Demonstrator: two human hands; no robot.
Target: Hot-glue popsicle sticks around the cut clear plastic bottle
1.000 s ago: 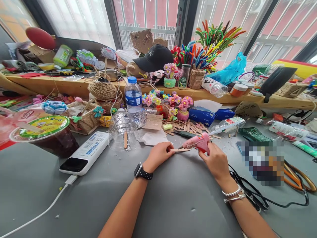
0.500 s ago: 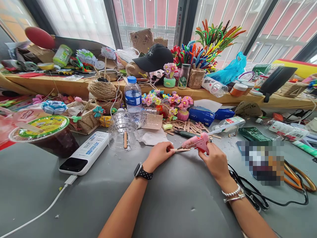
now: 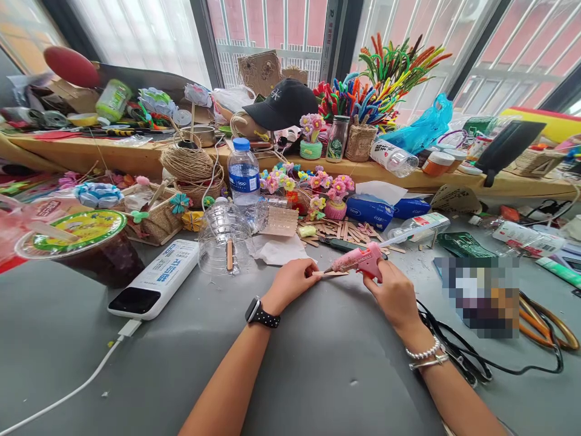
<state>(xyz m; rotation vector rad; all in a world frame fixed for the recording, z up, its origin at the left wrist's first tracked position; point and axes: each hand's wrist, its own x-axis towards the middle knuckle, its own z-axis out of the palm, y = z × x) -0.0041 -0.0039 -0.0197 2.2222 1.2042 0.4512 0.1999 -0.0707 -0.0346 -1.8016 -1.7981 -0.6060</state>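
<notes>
My left hand (image 3: 293, 280), with a black watch on the wrist, pinches one end of a flat wooden craft stick (image 3: 332, 274) just above the grey table (image 3: 290, 369). My right hand (image 3: 394, 297) grips a pink hot glue gun (image 3: 358, 261), its nozzle pointing left and touching the stick near my left fingers. Behind the gun lies a loose pile of more wooden sticks (image 3: 349, 232).
A cut clear plastic bottle (image 3: 226, 237) with a stick on it stands left of my hands, beside a white power bank (image 3: 154, 280) with a cable. A water bottle (image 3: 244, 175), paper flowers, twine, a black cap and pipe cleaners crowd the back. Black cords and orange-handled scissors (image 3: 547, 324) lie right.
The glue gun's nozzle has crept slightly left along the stick. Both hands otherwise stay in place.
</notes>
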